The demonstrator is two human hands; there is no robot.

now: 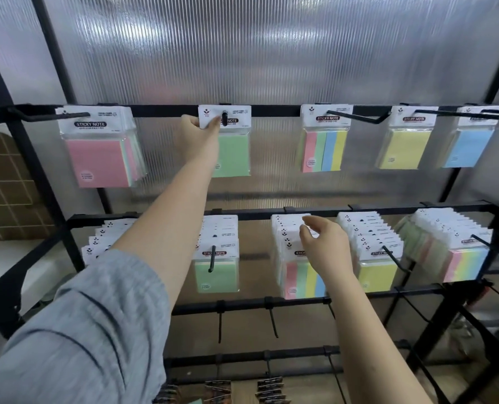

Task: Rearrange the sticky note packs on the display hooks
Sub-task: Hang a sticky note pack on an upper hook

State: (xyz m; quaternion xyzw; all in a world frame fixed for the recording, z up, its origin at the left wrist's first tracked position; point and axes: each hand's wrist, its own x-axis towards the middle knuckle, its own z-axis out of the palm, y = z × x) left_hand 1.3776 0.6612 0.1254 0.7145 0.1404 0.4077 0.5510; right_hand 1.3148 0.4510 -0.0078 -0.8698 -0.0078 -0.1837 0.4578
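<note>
The left hand [197, 138] covers the left part of the green sticky note pack [233, 153] on the top rail, and its forearm hides most of the leftmost lower stack of packs [108, 237], whose note colour cannot be told. The right hand [325, 249] is motion-blurred at the fingertips and hides part of the header label on the striped pack stack [298, 275], so whether it pinches a card is unclear. The small print on every header is unreadable, and the binder clips [268, 389] are cut off by the bottom edge.
</note>
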